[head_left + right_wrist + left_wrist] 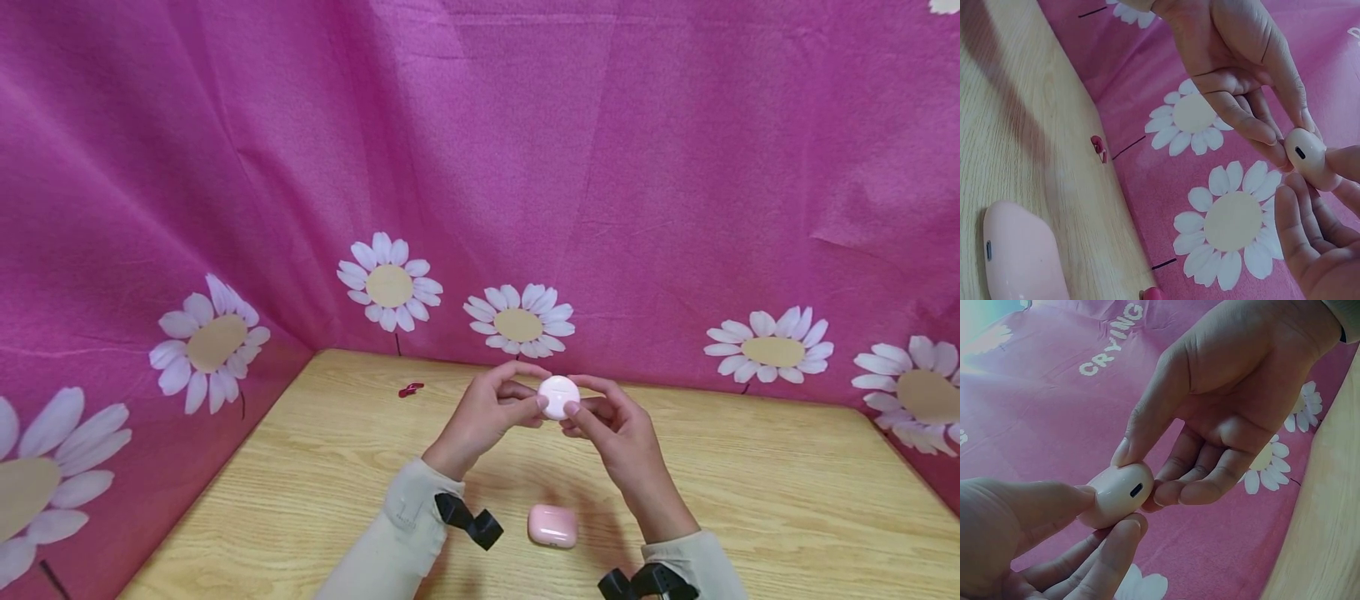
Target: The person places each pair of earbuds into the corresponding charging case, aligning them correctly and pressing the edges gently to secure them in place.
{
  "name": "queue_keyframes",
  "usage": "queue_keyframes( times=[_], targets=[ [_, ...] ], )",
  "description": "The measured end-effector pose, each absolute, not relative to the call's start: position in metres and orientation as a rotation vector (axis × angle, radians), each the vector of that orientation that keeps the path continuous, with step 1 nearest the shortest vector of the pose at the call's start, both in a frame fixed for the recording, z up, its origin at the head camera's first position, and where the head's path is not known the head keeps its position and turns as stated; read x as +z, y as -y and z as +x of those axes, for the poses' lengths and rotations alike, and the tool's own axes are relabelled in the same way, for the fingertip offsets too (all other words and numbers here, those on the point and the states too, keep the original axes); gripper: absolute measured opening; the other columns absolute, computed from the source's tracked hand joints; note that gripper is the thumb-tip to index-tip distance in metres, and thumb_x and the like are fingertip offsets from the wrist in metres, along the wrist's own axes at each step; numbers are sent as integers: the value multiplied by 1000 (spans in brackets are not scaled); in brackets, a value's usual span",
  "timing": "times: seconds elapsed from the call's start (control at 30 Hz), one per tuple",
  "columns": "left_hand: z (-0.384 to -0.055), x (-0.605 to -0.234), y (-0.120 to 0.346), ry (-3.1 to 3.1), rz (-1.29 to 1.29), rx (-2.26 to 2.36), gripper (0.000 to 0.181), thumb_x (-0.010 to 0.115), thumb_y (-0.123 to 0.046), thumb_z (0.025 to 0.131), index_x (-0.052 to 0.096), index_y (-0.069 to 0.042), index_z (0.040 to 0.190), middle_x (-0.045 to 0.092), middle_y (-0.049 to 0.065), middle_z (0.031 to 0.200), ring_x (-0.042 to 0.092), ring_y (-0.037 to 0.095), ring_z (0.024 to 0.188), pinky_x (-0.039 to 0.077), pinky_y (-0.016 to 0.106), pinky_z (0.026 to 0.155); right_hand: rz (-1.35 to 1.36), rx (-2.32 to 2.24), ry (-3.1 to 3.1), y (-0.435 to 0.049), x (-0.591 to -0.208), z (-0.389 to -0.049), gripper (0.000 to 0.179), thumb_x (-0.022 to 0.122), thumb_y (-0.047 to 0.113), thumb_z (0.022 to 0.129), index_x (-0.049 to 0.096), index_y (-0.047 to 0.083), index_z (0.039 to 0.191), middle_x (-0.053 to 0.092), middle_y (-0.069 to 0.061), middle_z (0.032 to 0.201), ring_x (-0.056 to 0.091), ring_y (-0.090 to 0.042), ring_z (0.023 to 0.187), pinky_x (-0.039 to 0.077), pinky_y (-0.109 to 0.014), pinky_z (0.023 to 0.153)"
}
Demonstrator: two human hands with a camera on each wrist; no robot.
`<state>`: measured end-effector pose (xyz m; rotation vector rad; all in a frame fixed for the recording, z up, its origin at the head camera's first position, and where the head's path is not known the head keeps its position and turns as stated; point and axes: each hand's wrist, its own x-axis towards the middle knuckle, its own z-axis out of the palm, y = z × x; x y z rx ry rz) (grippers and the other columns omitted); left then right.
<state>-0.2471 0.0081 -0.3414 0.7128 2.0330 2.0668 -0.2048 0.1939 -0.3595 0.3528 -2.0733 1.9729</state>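
Note:
Above the table, a small round white earbud charging case (558, 398) is held between both hands. My left hand (483, 417) pinches its left edge with thumb and fingers. From the other side, my right hand (618, 429) grips it the same way, its thumb on the near face. A dark charging slot shows on the edge of the case (1116, 495) in the left wrist view. The lid looks closed. Below the hands, a rounded pink earbud case (552, 527) lies on the table; the right wrist view shows a dark slot on that case (1022, 256) too.
Small dark-red items (410, 390) lie toward the back left of the wooden table (315, 467). A magenta cloth (600, 167) with white daisies hangs behind the table and along its left side. Black camera mounts (468, 521) sit on both wrists.

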Motion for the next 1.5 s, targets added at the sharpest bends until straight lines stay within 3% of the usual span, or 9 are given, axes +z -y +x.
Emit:
queue_keyframes(
  times=[0.17, 0.33, 0.53, 0.7, 0.83, 0.93, 1.17, 1.37, 1.5],
  targets=[
    [-248, -343, -9, -2042, 686, 2060, 38, 70, -7, 88, 59, -7, 124, 72, 10, 95, 70, 25, 83, 57, 38, 76, 340, 1964, 2090, -195, -359, -205, 38, 66, 12, 92, 56, 4, 127, 70, -9, 91, 68, -20, 81, 57, -34, 75],
    [-249, -345, -11, -2053, 653, 2055, 31, 71, -6, 87, 62, -7, 117, 71, 11, 96, 70, 22, 82, 57, 37, 75, 340, 1959, 2102, -196, -361, -206, 38, 66, 11, 92, 55, 3, 127, 69, -12, 94, 68, -20, 83, 57, -35, 75],
    [-251, -349, -13, -2091, 624, 2057, 29, 73, -5, 84, 65, -6, 112, 62, 13, 95, 70, 31, 83, 57, 36, 73, 303, 1932, 2112, -195, -362, -206, 33, 65, 9, 92, 58, 0, 124, 62, -21, 102, 68, -16, 81, 57, -34, 76],
    [-252, -352, -15, -2173, 611, 2023, 27, 74, -4, 83, 67, -8, 110, 61, 10, 87, 69, 22, 74, 58, 39, 71, 223, 1910, 2133, -194, -360, -204, 31, 65, 5, 91, 62, -2, 121, 60, -23, 101, 67, -15, 80, 57, -32, 76],
    [-253, -356, -16, -2315, 588, 1935, 27, 76, -7, 83, 69, -12, 108, 64, 6, 83, 68, 17, 71, 58, 36, 67, 185, 1856, 2175, -195, -362, -205, 30, 64, 1, 90, 63, -2, 120, 61, -22, 100, 67, -12, 77, 57, -31, 75],
    [-253, -358, -17, -2390, 564, 1887, 26, 76, -8, 82, 70, -14, 107, 65, 4, 82, 67, 16, 70, 56, 31, 64, 158, 1813, 2227, -195, -363, -207, 31, 64, 2, 90, 64, 0, 121, 62, -21, 101, 66, -10, 78, 56, -28, 75],
    [-257, -368, -19, -2446, 537, 1846, 26, 76, -8, 82, 72, -14, 107, 66, 1, 80, 67, 12, 68, 56, 34, 66, 81, 1756, 2342, -193, -363, -207, 30, 65, 7, 92, 64, -1, 121, 63, -18, 102, 64, -6, 80, 54, -24, 76],
    [-259, -375, -21, -2522, 565, 1795, 25, 77, -9, 81, 73, -11, 106, 66, 0, 81, 64, 11, 68, 53, 25, 61, 29, 1790, 2363, -193, -363, -206, 29, 62, 9, 94, 62, -5, 119, 65, -17, 104, 64, -11, 86, 54, -32, 83],
    [-260, -376, -22, -2555, 571, 1759, 25, 78, -10, 81, 74, -11, 106, 67, 0, 84, 64, 12, 70, 52, 24, 61, 6, 1809, 2371, -194, -364, -207, 30, 60, 10, 95, 61, -6, 121, 66, -18, 109, 64, -15, 92, 53, -26, 82]
  ],
)
